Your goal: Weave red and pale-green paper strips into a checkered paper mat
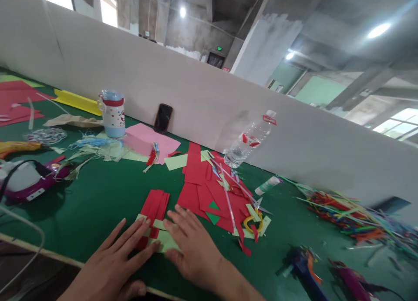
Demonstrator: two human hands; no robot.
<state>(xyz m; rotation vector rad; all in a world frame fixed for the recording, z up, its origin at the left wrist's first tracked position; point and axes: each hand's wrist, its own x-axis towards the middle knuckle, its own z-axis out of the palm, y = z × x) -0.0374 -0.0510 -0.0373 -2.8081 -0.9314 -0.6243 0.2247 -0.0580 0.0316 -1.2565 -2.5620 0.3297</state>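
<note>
Red paper strips (156, 204) and pale green paper strips (167, 241) cross over and under each other near the table's front edge. My left hand (122, 253) lies flat over the left side of this weave, fingers spread and tips on the paper. On the right side rests my right hand (192, 244), its fingers stretched out toward the pale green strips. Both hands hide part of the weave. Just beyond my right hand is a pile of red paper pieces (191, 201), with yellow-handled scissors (253, 222) on its right.
A green table (107, 196) meets a pale partition. Along the back stand a patterned cup (113, 116), a phone (163, 118) and a tilted clear bottle (248, 140). A glue stick (267, 185) lies right of it. Colourful strips (349, 218) heap at the right; a purple device (35, 183) sits left.
</note>
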